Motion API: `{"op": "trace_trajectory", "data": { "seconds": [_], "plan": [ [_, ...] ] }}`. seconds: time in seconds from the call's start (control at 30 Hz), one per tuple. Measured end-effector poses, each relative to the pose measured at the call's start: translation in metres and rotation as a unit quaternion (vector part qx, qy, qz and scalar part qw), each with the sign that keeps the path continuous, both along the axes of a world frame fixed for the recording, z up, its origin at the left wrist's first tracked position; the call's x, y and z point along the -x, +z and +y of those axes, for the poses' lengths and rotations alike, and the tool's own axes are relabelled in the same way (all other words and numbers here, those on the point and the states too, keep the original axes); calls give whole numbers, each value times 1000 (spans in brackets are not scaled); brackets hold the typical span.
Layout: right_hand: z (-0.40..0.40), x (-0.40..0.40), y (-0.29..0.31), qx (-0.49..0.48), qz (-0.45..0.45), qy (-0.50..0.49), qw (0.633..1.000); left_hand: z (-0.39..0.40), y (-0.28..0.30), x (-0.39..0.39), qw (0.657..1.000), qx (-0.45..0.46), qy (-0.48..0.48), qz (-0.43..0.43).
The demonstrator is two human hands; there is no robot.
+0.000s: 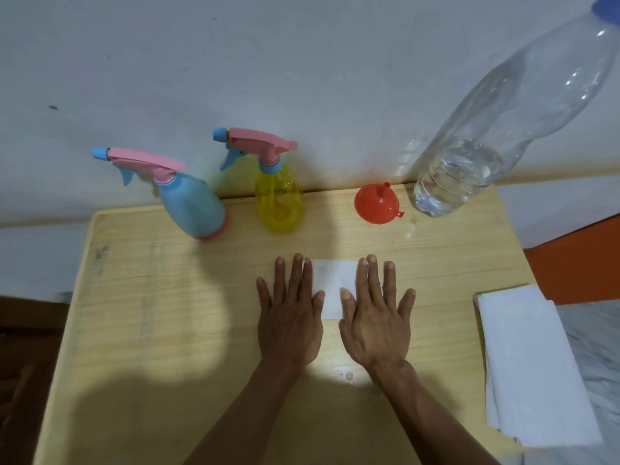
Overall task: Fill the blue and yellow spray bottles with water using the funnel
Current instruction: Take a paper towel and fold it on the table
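The blue spray bottle (191,203) stands at the back left of the wooden table (134,297), its pink trigger head screwed on. Right of it stands the yellow spray bottle (277,199), also capped with a pink head. An orange funnel (377,203) lies mouth-down further right, spout up. A tall clear water bottle (496,129) with a blue cap stands at the back right, water only in its lower part. My left hand (290,313) and my right hand (375,317) lie flat, fingers spread, on a small white tissue (332,286) at the table's middle.
A stack of white tissues (533,364) lies on the table's right edge. A pale wall runs close behind the bottles. A few water drops (349,375) sit on the wood near my right wrist. An orange surface (577,266) lies beyond the right edge.
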State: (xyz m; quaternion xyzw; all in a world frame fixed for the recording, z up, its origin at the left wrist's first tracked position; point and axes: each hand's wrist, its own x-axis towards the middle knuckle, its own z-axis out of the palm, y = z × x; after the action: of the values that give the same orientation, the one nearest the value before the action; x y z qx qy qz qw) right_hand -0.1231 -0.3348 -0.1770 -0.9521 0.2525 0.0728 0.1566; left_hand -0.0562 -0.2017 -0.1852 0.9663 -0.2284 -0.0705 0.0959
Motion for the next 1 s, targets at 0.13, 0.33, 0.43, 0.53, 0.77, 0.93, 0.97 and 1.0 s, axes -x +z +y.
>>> {"op": "trace_trajectory", "data": {
  "seconds": [0.13,0.33,0.43,0.53,0.77,0.93,0.97,1.0],
  "plan": [
    [2,-1,0,-10,1,8,1000,0,0,-1,1000,5,-11,-21],
    [9,-8,1,-27,-13,32,999,8,5,-6,999,32,-17,-14],
    [14,-11,-3,-22,-29,50,998,18,8,-9,998,38,-28,-41],
    [24,-15,-6,-24,-31,62,997,28,8,-12,997,47,-32,-54],
    [66,-28,-7,-9,-42,69,997,62,2,-28,996,55,-33,-68],
    [103,-43,0,-22,-16,84,996,105,-1,-45,996,45,-36,-74],
    [111,-47,1,-24,-14,87,996,115,-2,-48,995,43,-39,-78],
    [121,-50,3,-25,-15,91,995,125,-2,-50,995,42,-40,-82]
  ]
}}
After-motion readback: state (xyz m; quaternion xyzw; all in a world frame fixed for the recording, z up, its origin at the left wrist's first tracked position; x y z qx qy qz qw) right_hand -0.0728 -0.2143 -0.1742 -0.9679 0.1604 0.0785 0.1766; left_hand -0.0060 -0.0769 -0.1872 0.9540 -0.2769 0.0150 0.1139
